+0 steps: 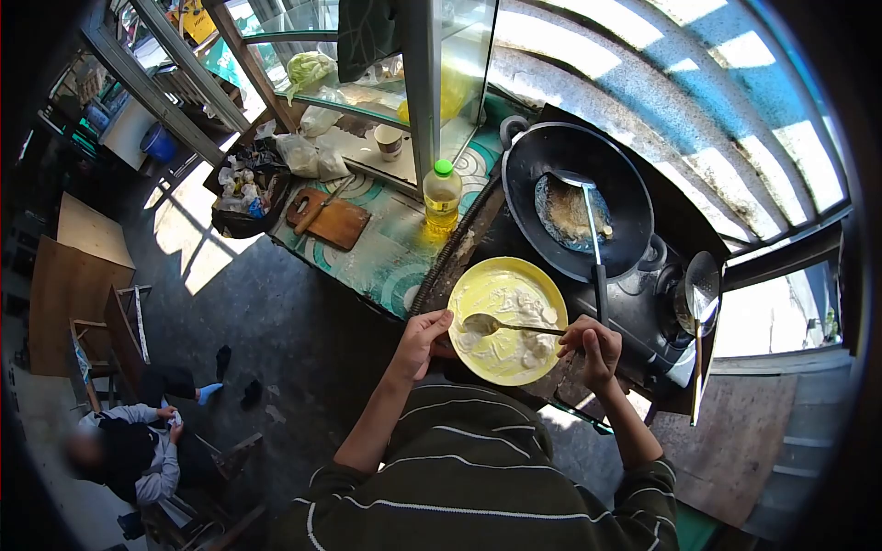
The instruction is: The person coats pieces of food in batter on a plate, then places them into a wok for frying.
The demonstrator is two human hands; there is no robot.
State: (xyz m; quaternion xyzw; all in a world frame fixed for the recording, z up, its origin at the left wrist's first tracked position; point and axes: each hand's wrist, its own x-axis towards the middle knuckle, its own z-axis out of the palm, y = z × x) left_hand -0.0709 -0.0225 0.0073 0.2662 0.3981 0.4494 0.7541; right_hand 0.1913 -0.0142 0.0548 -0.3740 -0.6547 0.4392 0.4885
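My left hand (424,342) grips the left rim of a yellow bowl (465,287), thumb on the edge and the other fingers underneath. Inside the bowl is a pale, lumpy batter (514,303). A metal spoon (482,324) rests its head in that batter, its handle crossing the right rim into my closed right hand (593,351). Beyond the bowl, a black wok (524,193) sits on the stove, with something pale brown frying in oil (574,211). A spatula (593,234) with a black handle leans in the wok, its handle end near my right hand.
A green-capped oil bottle (443,197) and a wooden cutting board (340,220) with a knife stand on the patterned counter (386,266). A strainer ladle (702,280) lies right of the stove. A glass case (367,101) rises behind. Another person (138,441) sits at lower left.
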